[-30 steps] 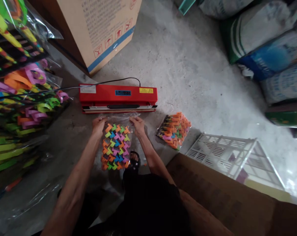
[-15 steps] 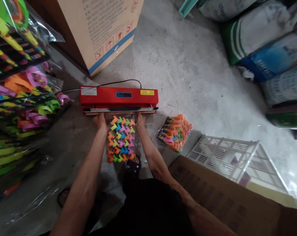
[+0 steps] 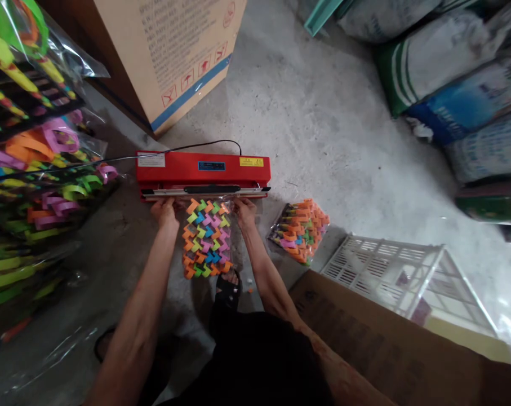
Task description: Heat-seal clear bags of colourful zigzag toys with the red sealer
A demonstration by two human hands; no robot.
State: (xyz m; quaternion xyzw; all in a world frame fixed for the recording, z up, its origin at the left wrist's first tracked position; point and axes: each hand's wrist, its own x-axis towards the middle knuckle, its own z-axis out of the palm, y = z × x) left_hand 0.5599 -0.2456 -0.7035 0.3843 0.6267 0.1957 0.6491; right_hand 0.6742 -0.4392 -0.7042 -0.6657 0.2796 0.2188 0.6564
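A clear plastic bag of colourful foam pieces (image 3: 205, 239) lies on the concrete floor in front of me, its open top edge at the slot of a red heat sealer (image 3: 203, 173). My left hand (image 3: 164, 211) pinches the bag's top left corner against the sealer's front. At the top right corner my right hand (image 3: 244, 211) grips the same bag. Both hands have their fingers closed on the plastic.
A second filled bag of foam pieces (image 3: 300, 230) lies to the right. A white plastic crate (image 3: 390, 273) and a brown carton (image 3: 390, 338) stand at the right front. A large cardboard box (image 3: 170, 51) stands behind the sealer. Bagged colourful toys (image 3: 31, 158) pile up on the left, sacks (image 3: 453, 79) at the right back.
Both hands pushed the bag forward from the floor in front of the sealer until its top edge reached the sealer's slot. The left hand has shifted slightly left.
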